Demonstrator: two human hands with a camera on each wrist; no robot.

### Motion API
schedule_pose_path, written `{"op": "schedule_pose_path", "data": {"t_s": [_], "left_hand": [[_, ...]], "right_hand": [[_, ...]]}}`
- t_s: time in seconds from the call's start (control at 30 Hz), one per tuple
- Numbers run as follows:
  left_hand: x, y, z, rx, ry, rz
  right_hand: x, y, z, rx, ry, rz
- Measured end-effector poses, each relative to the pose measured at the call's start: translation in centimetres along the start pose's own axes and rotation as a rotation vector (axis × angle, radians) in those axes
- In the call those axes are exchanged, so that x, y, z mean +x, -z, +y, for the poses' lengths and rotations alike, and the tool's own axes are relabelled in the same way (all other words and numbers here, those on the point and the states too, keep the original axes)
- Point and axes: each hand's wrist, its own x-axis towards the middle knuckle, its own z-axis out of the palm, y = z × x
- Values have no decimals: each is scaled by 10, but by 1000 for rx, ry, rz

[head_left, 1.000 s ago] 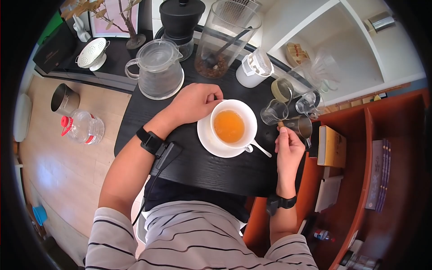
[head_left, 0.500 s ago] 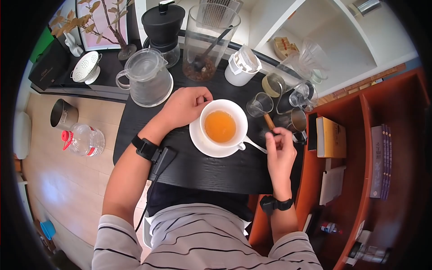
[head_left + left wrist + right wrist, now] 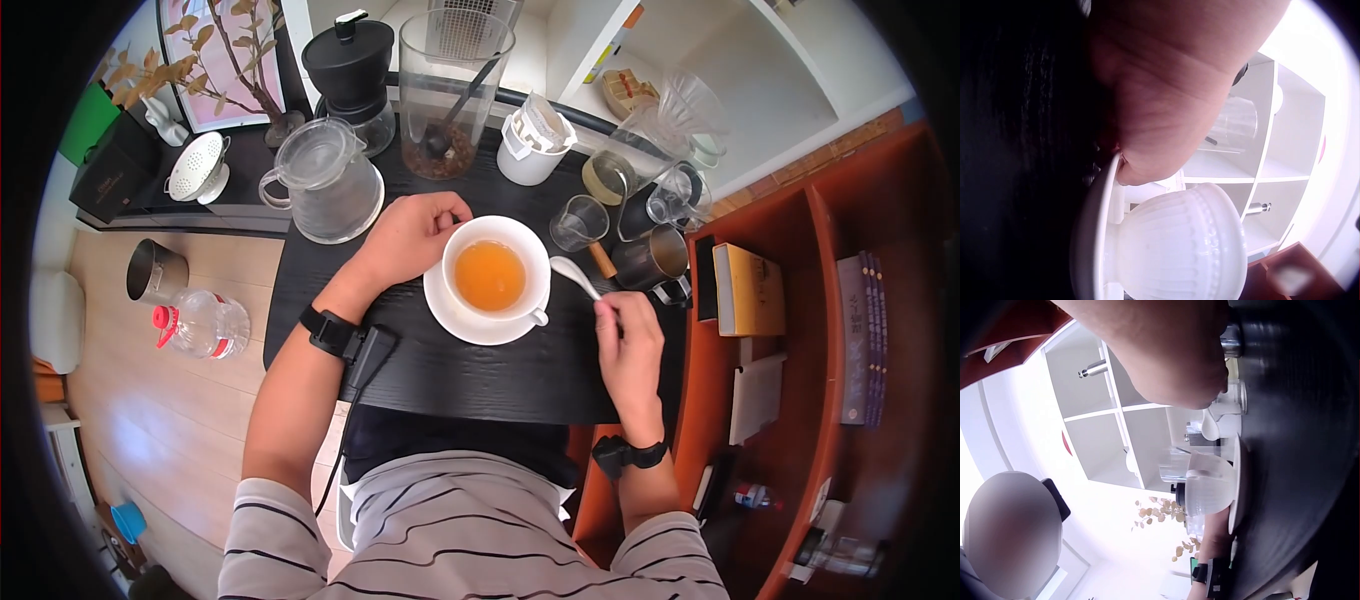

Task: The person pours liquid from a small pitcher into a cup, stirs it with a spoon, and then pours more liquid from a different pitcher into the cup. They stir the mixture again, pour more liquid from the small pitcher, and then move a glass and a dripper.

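A white cup (image 3: 520, 245) of amber liquid (image 3: 490, 276) stands on a white saucer (image 3: 455, 322) on the black table. My left hand (image 3: 408, 238) pinches the saucer's left rim; its thumb (image 3: 1147, 172) lies over the rim in the left wrist view, close beside the ribbed cup. To the right of the cup, my right hand (image 3: 632, 345) holds a white spoon (image 3: 572, 272) by its handle. The spoon's bowl points toward the cup, apart from the saucer. Just beyond the right fingertips is the wooden handle (image 3: 602, 260) of a dark metal pot (image 3: 655, 262).
Glass cups (image 3: 580, 223) crowd the table's right side. A glass server (image 3: 330, 195), a coffee grinder (image 3: 350, 60), a tall clear container (image 3: 450, 100) and a white cup with a drip bag (image 3: 535, 150) line the back. Wooden shelves (image 3: 800, 230) border the right.
My right hand has left the pot's wooden handle, reached the spoon and lifted it off the saucer. The left hand keeps hold of the saucer. The head view has shifted slightly.
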Motion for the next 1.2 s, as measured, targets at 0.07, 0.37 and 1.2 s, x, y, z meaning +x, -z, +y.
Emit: {"op": "schedule_pose_path", "data": {"t_s": [0.07, 0.37, 1.2], "left_hand": [[0, 0, 0, -8, 1, -7], [0, 0, 0, 23, 9, -19], [0, -5, -2, -95, 51, -5]], "right_hand": [[6, 5, -8, 117, -51, 51], [76, 4, -38, 536, -9, -311], [78, -27, -14, 784, 57, -182]]}}
